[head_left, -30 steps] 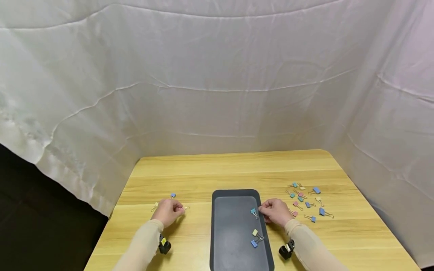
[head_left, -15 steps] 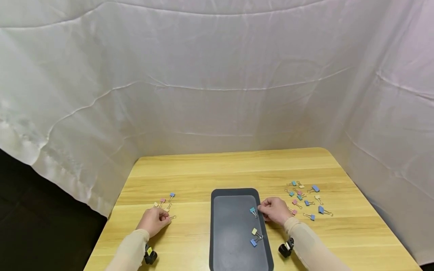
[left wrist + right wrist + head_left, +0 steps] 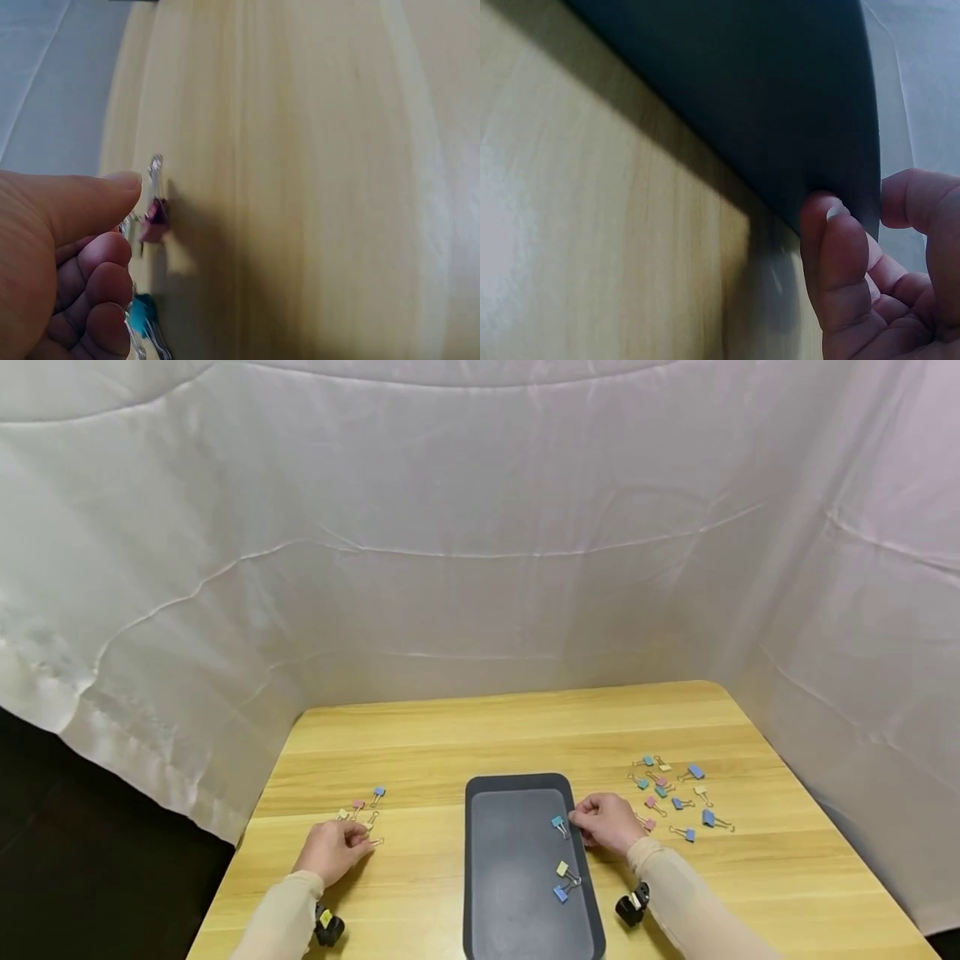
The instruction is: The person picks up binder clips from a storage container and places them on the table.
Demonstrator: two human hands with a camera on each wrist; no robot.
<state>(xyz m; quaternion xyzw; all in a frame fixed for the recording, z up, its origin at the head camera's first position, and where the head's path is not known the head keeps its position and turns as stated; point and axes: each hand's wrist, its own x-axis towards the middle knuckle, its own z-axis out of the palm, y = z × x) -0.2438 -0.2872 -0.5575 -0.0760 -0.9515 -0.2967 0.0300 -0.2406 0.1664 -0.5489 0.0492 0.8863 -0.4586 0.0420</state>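
Note:
At the table's left, my left hand [image 3: 330, 852] rests low beside several small binder clips. A pink binder clip [image 3: 154, 223] lies just past the thumb tip in the left wrist view, with a visible gap between thumb and curled fingers. Around the hand are a blue binder clip [image 3: 378, 792], another pink one [image 3: 357, 805] and a yellow one [image 3: 342, 815]. My right hand [image 3: 609, 823] pinches the right rim of a dark grey tray [image 3: 474, 877], thumb and fingers on either side of its wall. Inside lie a teal clip [image 3: 558, 822], a yellow clip [image 3: 562, 868] and a blue clip [image 3: 561, 893].
Several more blue, teal, pink and yellow binder clips [image 3: 708, 818] lie scattered right of the right hand. The wooden table [image 3: 420, 743] is bordered by pale cloth curtains [image 3: 487, 610] at the back and sides.
My left hand has moved left and toward me, the clip at its fingertips shifting with it, uncovering other clips. Lately it has barely moved. The right hand stays on the tray rim.

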